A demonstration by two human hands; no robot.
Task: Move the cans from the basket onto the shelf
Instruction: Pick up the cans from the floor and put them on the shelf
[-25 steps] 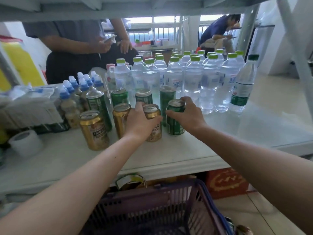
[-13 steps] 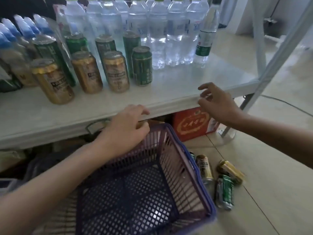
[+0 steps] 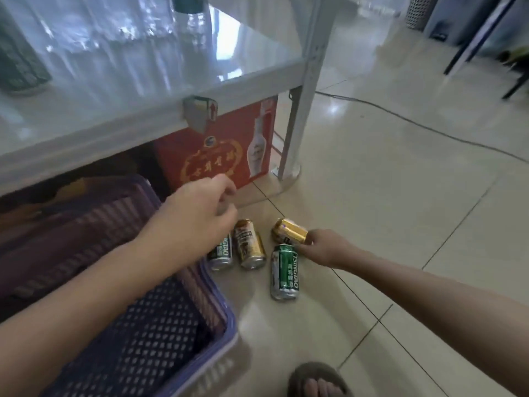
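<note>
Several cans lie on the floor tiles right of the purple basket point(image 3: 217, 325). My right hand point(image 3: 323, 247) is closed around one end of a gold can point(image 3: 289, 230). A green can point(image 3: 284, 271) lies just below it. A second gold can point(image 3: 248, 244) and another green can point(image 3: 221, 253), partly hidden by my left wrist, lie beside the basket. My left hand point(image 3: 197, 216) hovers above these two with fingers loosely curled, holding nothing. The basket's mesh bottom shows no cans. The white shelf point(image 3: 120, 121) runs across the top left.
A red carton point(image 3: 217, 156) with a bottle picture stands under the shelf, next to the white shelf leg point(image 3: 303, 90). A cable point(image 3: 429, 130) runs across the floor tiles. My sandalled foot point(image 3: 317, 379) is at the bottom edge. Blurred bottles stand on the shelf.
Both hands left the cans on the shelf and dropped toward the floor. The view swung down and right. My right hand has closed on a gold can on the floor.
</note>
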